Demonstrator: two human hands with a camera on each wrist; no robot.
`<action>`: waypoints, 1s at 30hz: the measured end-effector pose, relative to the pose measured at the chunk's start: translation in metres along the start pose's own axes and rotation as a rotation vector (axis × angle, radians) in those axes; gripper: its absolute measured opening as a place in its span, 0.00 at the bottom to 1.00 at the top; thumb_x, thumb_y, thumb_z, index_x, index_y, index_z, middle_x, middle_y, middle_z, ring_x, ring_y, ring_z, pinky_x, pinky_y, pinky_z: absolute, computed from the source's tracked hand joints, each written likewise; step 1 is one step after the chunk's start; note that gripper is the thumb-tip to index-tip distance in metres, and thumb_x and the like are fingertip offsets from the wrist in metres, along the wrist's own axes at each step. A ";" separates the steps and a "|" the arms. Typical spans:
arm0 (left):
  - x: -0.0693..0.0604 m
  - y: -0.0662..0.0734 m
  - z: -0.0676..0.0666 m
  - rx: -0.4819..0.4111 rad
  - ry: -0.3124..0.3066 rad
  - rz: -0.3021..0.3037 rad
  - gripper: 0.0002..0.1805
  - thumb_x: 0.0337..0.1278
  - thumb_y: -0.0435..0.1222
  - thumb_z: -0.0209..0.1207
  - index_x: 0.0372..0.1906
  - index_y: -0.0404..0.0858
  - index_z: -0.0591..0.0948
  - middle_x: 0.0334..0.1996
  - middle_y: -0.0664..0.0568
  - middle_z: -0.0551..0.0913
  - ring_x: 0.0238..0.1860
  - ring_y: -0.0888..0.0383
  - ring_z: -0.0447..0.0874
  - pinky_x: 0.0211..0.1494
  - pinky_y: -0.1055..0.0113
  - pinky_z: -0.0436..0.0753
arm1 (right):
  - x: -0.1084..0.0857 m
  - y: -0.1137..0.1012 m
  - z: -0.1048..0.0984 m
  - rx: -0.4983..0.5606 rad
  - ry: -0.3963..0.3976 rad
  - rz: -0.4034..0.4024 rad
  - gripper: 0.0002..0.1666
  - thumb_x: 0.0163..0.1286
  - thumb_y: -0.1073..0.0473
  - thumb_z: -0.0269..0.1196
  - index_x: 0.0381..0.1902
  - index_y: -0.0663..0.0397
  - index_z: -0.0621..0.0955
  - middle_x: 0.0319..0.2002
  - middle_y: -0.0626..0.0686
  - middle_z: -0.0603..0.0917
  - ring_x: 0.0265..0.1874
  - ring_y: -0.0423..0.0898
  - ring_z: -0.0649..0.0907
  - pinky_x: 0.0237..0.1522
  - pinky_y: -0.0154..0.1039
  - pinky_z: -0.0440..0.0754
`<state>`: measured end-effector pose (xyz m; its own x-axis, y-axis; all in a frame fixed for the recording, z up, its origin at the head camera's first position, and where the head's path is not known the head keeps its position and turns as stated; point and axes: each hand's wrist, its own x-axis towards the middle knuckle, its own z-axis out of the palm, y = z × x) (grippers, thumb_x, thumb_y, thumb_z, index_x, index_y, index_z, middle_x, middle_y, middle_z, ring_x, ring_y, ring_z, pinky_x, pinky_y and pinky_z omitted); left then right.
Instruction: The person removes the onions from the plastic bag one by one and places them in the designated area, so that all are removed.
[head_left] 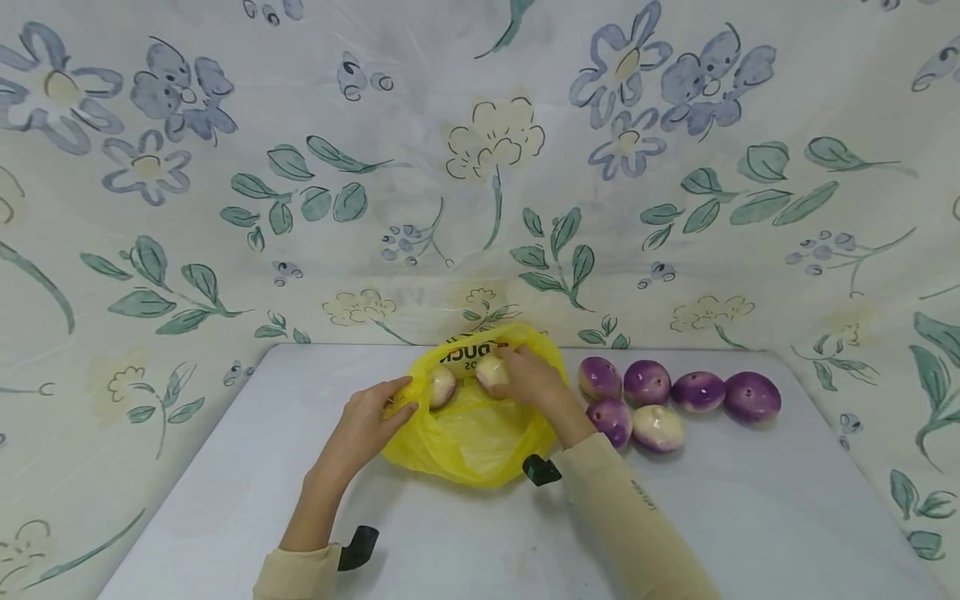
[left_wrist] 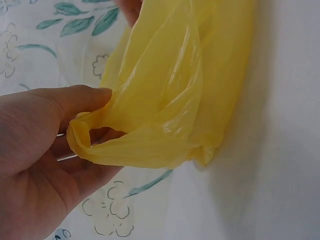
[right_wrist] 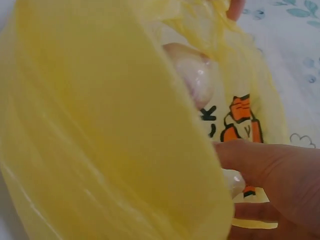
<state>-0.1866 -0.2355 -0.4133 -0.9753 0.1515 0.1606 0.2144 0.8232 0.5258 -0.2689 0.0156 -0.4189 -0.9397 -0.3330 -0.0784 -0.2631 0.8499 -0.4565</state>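
A yellow plastic bag (head_left: 480, 458) with printed lettering lies with its mouth spread wide at the table's middle. My left hand (head_left: 367, 421) grips the bag's left rim; in the left wrist view the thumb is on one side of the film (left_wrist: 150, 100) and the fingers on the other. Inside the bag's mouth, my right hand (head_left: 532, 379) holds a pale turnip (head_left: 490, 372). Another white-and-purple turnip (head_left: 442, 386) sits in the bag at the left, also visible as a turnip (right_wrist: 192, 75) in the right wrist view. There the bag's near wall hides part of the right hand's fingers.
Several purple-and-white turnips (head_left: 647, 383) stand grouped on the white table (head_left: 750, 500) right of the bag, close to the right forearm. A floral cloth (head_left: 480, 167) hangs behind the table's back edge. A black wrist mount (head_left: 358, 547) sticks out from the left sleeve.
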 end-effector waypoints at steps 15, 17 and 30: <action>-0.001 -0.002 0.001 -0.009 0.003 0.001 0.26 0.63 0.37 0.62 0.64 0.32 0.75 0.60 0.37 0.79 0.61 0.42 0.79 0.62 0.47 0.80 | 0.003 -0.002 0.010 0.090 0.031 0.034 0.36 0.61 0.47 0.71 0.62 0.48 0.69 0.57 0.54 0.81 0.51 0.50 0.79 0.61 0.45 0.79; -0.001 -0.002 0.001 -0.007 0.007 0.000 0.26 0.63 0.37 0.62 0.64 0.32 0.75 0.60 0.37 0.79 0.60 0.42 0.79 0.62 0.47 0.80 | 0.002 -0.003 0.010 0.097 0.027 0.029 0.38 0.60 0.47 0.71 0.64 0.48 0.69 0.58 0.54 0.80 0.52 0.50 0.79 0.62 0.46 0.78; -0.001 -0.001 0.001 -0.001 0.003 -0.011 0.26 0.63 0.38 0.62 0.64 0.33 0.74 0.61 0.36 0.79 0.60 0.41 0.79 0.62 0.47 0.80 | -0.002 -0.007 0.009 0.030 -0.032 -0.026 0.37 0.58 0.50 0.73 0.65 0.44 0.73 0.60 0.54 0.81 0.55 0.52 0.79 0.64 0.52 0.74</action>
<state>-0.1862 -0.2359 -0.4148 -0.9774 0.1408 0.1577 0.2039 0.8245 0.5279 -0.2634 0.0065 -0.4232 -0.9249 -0.3683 -0.0944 -0.2804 0.8284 -0.4850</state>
